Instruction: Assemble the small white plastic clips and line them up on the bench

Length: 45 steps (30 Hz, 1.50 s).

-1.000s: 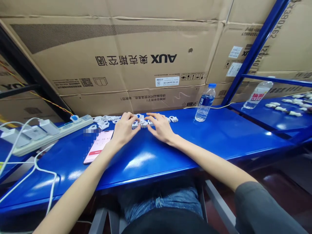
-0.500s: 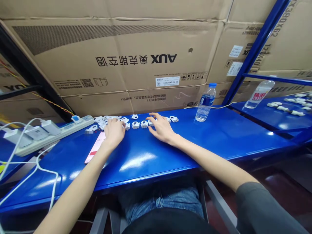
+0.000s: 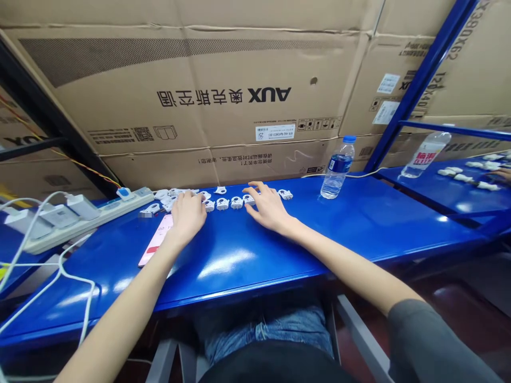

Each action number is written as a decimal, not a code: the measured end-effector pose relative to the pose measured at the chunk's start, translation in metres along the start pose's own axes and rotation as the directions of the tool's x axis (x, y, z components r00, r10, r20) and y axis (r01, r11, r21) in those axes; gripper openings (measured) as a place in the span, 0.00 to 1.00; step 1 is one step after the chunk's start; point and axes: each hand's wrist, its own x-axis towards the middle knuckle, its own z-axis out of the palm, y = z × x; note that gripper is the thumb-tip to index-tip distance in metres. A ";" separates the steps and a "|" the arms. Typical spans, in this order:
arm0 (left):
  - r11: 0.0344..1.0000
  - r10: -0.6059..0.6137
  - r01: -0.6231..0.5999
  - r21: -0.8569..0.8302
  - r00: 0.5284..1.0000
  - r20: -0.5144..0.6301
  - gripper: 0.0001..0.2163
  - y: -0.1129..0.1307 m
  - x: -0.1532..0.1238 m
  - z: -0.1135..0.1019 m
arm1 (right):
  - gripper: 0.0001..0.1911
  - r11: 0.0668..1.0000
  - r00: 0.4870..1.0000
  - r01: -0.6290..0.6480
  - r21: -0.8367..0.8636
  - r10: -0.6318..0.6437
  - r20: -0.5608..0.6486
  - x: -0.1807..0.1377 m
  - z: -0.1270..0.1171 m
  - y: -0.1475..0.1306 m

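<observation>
A row of small white plug-like pieces with round openings and short prongs (image 3: pixel 222 204) stands along the back of the blue table (image 3: pixel 255 250). At the row's left end my left hand (image 3: pixel 189 214) rests palm down, fingers loosely bent and a little apart, beside a white piece (image 3: pixel 208 206); its fingertips are partly hidden. My right hand (image 3: pixel 269 208) reaches over the right part of the row with fingers spread, covering some pieces. One piece (image 3: pixel 285 194) shows beyond it on the right. I cannot tell whether either hand touches a piece.
More white pieces (image 3: pixel 170 198) lie heaped behind my left hand, near a phone (image 3: pixel 158 238) and a power strip (image 3: pixel 112 211) with chargers. A water bottle (image 3: pixel 337 169) stands to the right. Large cartons (image 3: pixel 223 64) wall the back. Another person's hand (image 3: pixel 503 174) shows at the far right.
My right hand has shifted slightly right, uncovering more of a piece in the row. My left hand is almost unmoved. Another person's hand has appeared at the right edge.
</observation>
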 end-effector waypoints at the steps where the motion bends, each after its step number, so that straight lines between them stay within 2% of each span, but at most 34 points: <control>1: 1.000 -0.006 0.006 -0.005 1.000 0.020 0.17 0.004 -0.001 -0.004 | 0.21 1.000 1.000 -0.017 -0.003 0.017 0.007 -0.001 -0.003 -0.001; 6: 0.992 0.039 -0.033 -0.119 0.998 0.046 0.21 0.030 -0.016 -0.027 | 0.26 0.998 0.995 -0.064 -0.024 0.066 0.080 -0.015 -0.028 -0.014; 9: 0.969 0.136 -0.115 -0.217 0.987 0.086 0.24 0.047 -0.038 -0.035 | 0.28 0.997 0.993 -0.077 0.019 0.075 0.094 -0.030 -0.048 -0.017; 12: 0.956 0.169 -0.124 -0.265 0.974 0.153 0.29 0.061 -0.062 -0.037 | 0.29 0.985 0.983 -0.159 0.070 0.152 0.106 -0.047 -0.057 -0.015; 17: 0.975 0.057 0.015 -0.223 0.948 0.312 0.32 0.077 -0.085 -0.029 | 0.35 0.934 0.917 -0.356 -0.001 0.350 0.191 -0.076 -0.043 -0.022; 20: 0.983 -0.011 0.068 -0.168 0.947 0.321 0.34 0.083 -0.091 -0.024 | 0.36 0.928 0.895 -0.361 -0.091 0.373 0.246 -0.088 -0.034 -0.034; 24: 0.990 -0.019 0.067 -0.128 0.938 0.346 0.35 0.089 -0.098 -0.020 | 0.38 0.918 0.856 -0.387 -0.093 0.394 0.333 -0.094 -0.027 -0.043; 30: 0.993 -0.025 0.061 -0.096 0.941 0.338 0.35 0.095 -0.105 -0.016 | 0.34 0.930 0.881 -0.351 -0.111 0.368 0.298 -0.099 -0.014 -0.046; 35: 0.996 -0.014 0.043 -0.075 0.935 0.355 0.33 0.097 -0.109 -0.015 | 0.34 0.921 0.858 -0.374 -0.109 0.388 0.337 -0.102 -0.014 -0.049; 45: 0.998 -0.001 0.026 -0.066 0.935 0.354 0.33 0.097 -0.110 -0.014 | 0.33 0.918 0.857 -0.379 -0.116 0.396 0.329 -0.101 -0.013 -0.051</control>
